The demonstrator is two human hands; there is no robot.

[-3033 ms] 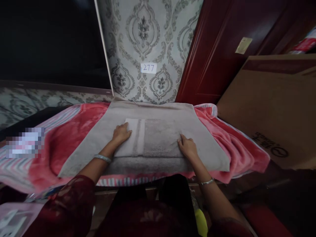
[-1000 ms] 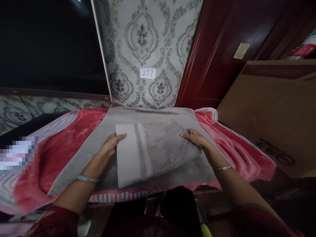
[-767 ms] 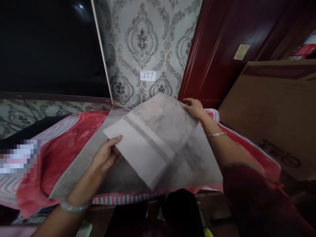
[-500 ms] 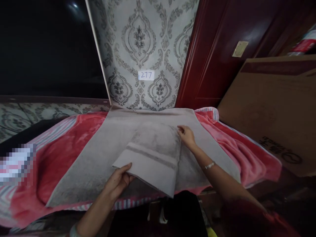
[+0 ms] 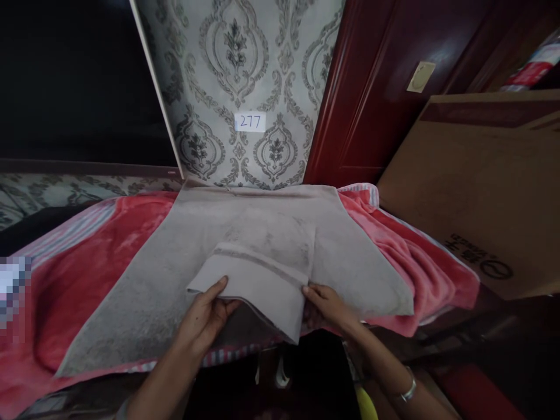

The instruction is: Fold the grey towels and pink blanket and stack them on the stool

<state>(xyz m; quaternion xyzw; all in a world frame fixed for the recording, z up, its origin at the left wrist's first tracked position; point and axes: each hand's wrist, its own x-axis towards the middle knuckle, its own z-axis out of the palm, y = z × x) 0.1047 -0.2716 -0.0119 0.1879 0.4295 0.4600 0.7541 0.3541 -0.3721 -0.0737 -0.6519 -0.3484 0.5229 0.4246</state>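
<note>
A light grey towel-like cloth [image 5: 258, 280], folded over with a darker band across it, lies partly raised at the near edge of a larger grey cloth [image 5: 140, 286]. My left hand [image 5: 205, 318] pinches its near left edge, thumb on top and fingers underneath. At the right edge, my right hand [image 5: 328, 303] grips the same cloth between thumb and fingers. The near right corner droops between my hands, below the right one. A red and pink plush blanket [image 5: 91, 251] with a striped border lies under the larger cloth.
A large dark screen [image 5: 79, 87] stands at the back left. Patterned wallpaper [image 5: 236, 52] carries a paper label [image 5: 250, 122] reading 277. On the right are a dark red door panel [image 5: 371, 87] and a big cardboard box [image 5: 472, 192].
My right hand has moved down from the cloth's far right corner to its near right edge and closed on it. My left hand keeps its hold. The camera view has shifted slightly.
</note>
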